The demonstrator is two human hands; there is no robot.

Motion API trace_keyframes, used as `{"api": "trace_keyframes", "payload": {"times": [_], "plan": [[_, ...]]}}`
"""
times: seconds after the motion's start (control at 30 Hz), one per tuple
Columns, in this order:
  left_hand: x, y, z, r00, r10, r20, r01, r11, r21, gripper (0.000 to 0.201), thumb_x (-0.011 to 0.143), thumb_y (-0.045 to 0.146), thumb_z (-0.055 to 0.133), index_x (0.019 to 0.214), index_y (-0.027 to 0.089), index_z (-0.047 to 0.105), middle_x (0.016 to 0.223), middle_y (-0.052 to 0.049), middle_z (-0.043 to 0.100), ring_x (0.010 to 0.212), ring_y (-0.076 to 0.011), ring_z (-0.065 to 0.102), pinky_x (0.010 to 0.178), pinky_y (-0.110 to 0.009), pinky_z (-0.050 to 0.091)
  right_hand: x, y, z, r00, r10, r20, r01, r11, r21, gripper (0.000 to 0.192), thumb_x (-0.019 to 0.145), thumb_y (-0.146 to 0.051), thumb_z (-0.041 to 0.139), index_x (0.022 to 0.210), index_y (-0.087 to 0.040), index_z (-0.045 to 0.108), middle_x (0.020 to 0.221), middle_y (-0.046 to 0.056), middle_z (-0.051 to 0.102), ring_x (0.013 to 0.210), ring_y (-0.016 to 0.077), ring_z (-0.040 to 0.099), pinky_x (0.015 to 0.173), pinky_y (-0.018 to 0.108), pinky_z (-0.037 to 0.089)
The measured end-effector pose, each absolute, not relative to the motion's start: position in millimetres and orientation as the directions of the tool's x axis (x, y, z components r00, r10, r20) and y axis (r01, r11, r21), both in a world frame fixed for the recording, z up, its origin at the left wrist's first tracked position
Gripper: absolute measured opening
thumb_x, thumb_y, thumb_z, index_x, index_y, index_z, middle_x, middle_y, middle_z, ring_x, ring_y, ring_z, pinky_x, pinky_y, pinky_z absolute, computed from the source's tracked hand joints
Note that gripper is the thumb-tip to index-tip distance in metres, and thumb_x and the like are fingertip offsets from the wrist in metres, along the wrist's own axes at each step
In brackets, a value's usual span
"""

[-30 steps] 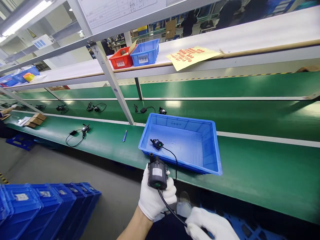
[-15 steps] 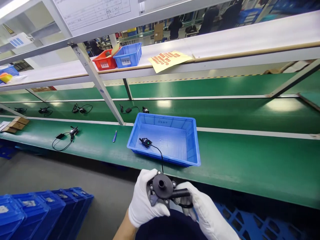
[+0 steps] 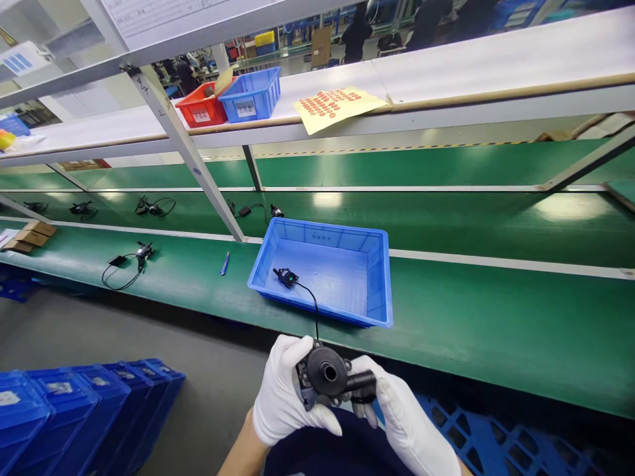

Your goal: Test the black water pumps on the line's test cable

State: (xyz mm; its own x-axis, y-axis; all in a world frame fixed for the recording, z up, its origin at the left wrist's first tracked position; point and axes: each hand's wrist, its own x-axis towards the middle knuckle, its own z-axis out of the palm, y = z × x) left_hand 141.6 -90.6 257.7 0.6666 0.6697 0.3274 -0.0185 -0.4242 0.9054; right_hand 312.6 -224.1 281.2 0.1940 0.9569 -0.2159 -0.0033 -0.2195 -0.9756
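we are gripping a black pump with both gloved hands, left hand fingers curled around its body, right hand fingers closed on its outlet, below the blue bin.

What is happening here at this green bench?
A person in white gloves holds a small black plastic pump in front of the body, with the left hand around its body and the right hand at its side outlet. Its round opening faces the camera. A thin black cable rises from the pump into the blue plastic tray on the green conveyor belt, ending at a small black plug.
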Motion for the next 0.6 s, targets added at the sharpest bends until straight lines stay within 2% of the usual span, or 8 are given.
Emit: {"api": "trace_keyframes", "payload": {"times": [0.2,0.27,0.33,0.43,0.53,0.6], "plan": [[142,-94,260,0.672,0.708,0.218,0.032,-0.322,0.946,0.103,0.045,0.049,0.099,0.138,0.034,0.06,0.116,-0.011,0.066,0.1,-0.0327,0.062,0.095,-0.046,0.05,312,-225,272,0.248,0.932,-0.265,-0.034,-0.266,-0.964,0.068,0.097,-0.077,0.023,0.092,-0.021,0.061,0.071,0.002,0.059,0.057,0.0154,0.052,0.058,0.027,0.045],[142,-95,265,0.666,0.73,0.153,0.042,-0.241,0.97,0.101,0.042,0.052,0.099,0.135,0.034,0.064,0.115,-0.01,0.067,0.101,-0.0337,0.062,0.098,-0.048,0.048,310,-222,274,0.285,0.895,-0.343,-0.094,-0.33,-0.939,0.061,0.095,-0.077,0.033,0.087,-0.022,0.058,0.076,0.004,0.063,0.06,0.0157,0.055,0.057,0.027,0.048],[142,-94,271,0.669,0.738,0.09,0.017,-0.136,0.991,0.102,0.041,0.064,0.094,0.133,0.031,0.065,0.117,-0.011,0.066,0.104,-0.0343,0.061,0.101,-0.048,0.046,308,-215,280,0.303,0.84,-0.451,-0.224,-0.397,-0.89,0.058,0.093,-0.077,0.041,0.079,-0.022,0.054,0.068,0.002,0.061,0.055,0.0142,0.052,0.05,0.024,0.045],[140,-92,277,0.697,0.713,-0.072,-0.07,0.168,0.983,0.097,0.064,0.087,0.065,0.136,0.023,0.062,0.108,-0.011,0.067,0.095,-0.0271,0.063,0.092,-0.041,0.051,309,-201,286,0.216,0.752,-0.623,-0.517,-0.453,-0.727,0.065,0.089,-0.081,0.042,0.061,-0.021,0.04,0.042,-0.005,0.038,0.037,0.0071,0.032,0.039,0.018,0.03],[137,-88,281,0.721,0.661,-0.209,-0.163,0.455,0.876,0.084,0.089,0.083,0.032,0.137,0.019,0.058,0.095,-0.007,0.065,0.078,-0.018,0.061,0.078,-0.033,0.052,312,-189,283,0.065,0.706,-0.705,-0.692,-0.477,-0.542,0.073,0.084,-0.08,0.05,0.051,-0.021,0.023,0.035,-0.01,0.02,0.029,0.0014,0.017,0.036,0.016,0.018],[134,-87,284,0.726,0.638,-0.259,-0.141,0.506,0.851,0.078,0.093,0.078,0.029,0.134,0.02,0.06,0.098,-0.008,0.066,0.081,-0.0189,0.062,0.079,-0.034,0.053,312,-184,280,0.065,0.685,-0.726,-0.719,-0.473,-0.51,0.073,0.084,-0.078,0.052,0.05,-0.021,0.02,0.036,-0.01,0.02,0.029,0.0009,0.016,0.034,0.016,0.012]]}}
